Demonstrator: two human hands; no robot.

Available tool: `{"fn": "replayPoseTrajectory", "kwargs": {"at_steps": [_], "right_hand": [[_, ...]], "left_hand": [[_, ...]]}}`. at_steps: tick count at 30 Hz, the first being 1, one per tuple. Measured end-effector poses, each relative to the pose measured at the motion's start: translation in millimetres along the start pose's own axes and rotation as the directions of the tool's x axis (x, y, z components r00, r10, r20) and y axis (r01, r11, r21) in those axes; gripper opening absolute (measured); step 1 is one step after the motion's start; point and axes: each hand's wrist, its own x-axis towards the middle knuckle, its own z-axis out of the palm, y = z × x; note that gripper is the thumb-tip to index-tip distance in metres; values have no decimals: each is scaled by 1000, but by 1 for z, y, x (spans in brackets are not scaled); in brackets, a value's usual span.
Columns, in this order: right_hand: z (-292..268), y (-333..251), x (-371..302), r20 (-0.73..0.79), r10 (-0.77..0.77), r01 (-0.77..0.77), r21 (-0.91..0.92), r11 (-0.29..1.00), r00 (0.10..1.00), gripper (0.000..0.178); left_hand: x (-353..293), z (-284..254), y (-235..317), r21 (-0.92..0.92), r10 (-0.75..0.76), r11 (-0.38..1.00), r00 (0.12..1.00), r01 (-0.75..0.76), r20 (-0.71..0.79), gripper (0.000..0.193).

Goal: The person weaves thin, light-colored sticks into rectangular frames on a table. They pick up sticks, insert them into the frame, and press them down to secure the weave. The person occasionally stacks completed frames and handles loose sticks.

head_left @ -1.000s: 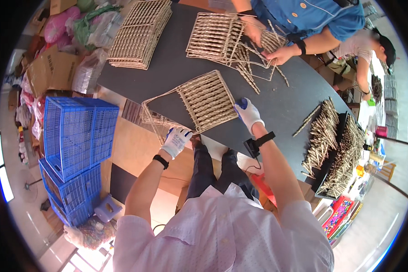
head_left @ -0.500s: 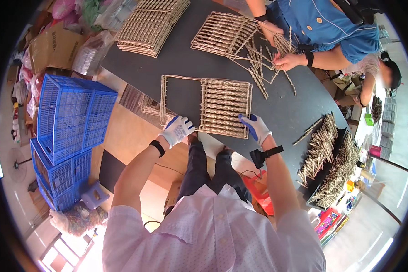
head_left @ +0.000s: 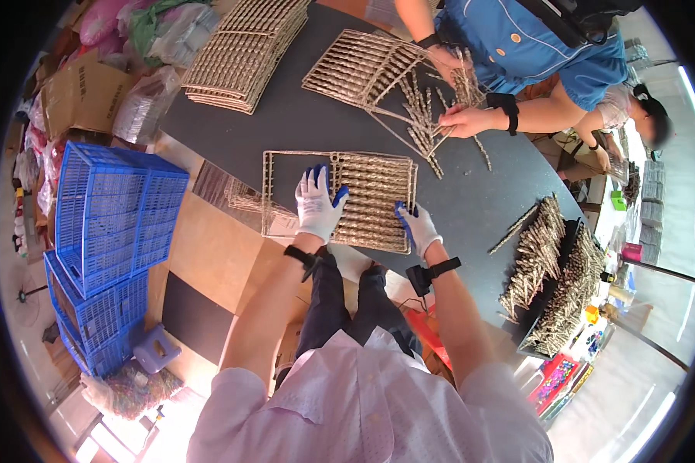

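Note:
A rectangular frame [head_left: 374, 199] of twisted, straw-coloured strands lies on the dark table in front of me. Close-set twisted rods fill its right part, while its left part is an unfilled opening. My left hand [head_left: 316, 207], in a white glove with blue on the fingers and palm side, lies over that opening by the middle bar, fingers stretched out and thumb apart. My right hand [head_left: 420, 228], gloved alike, has its fingers around the frame's right edge near the lower corner. Some of its fingertips are hidden.
Across the table a person in blue [head_left: 510, 46] handles loose twisted rods [head_left: 417, 116] beside another frame [head_left: 355, 65]. A stack of filled frames [head_left: 247, 54] stands far left. A black tray [head_left: 552, 309] with many rods is at right; blue crates [head_left: 120, 220] stand left.
My left hand has left the frame's lower edge and moved up to the middle bar, its fingers spreading. My right hand stays at the right edge. The view has shifted slightly.

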Motion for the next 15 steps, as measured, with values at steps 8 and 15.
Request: {"fn": "replayPoseTrajectory", "kwargs": {"at_steps": [8, 15], "right_hand": [[11, 11, -2, -73, 50, -49, 13, 999, 996, 45], [28, 3, -15, -307, -79, 86, 12, 996, 949, 35]], "left_hand": [[-23, 54, 2, -221, -102, 973, 988, 74, -119, 81], [2, 35, 12, -254, -66, 967, 992, 38, -103, 69]]}}
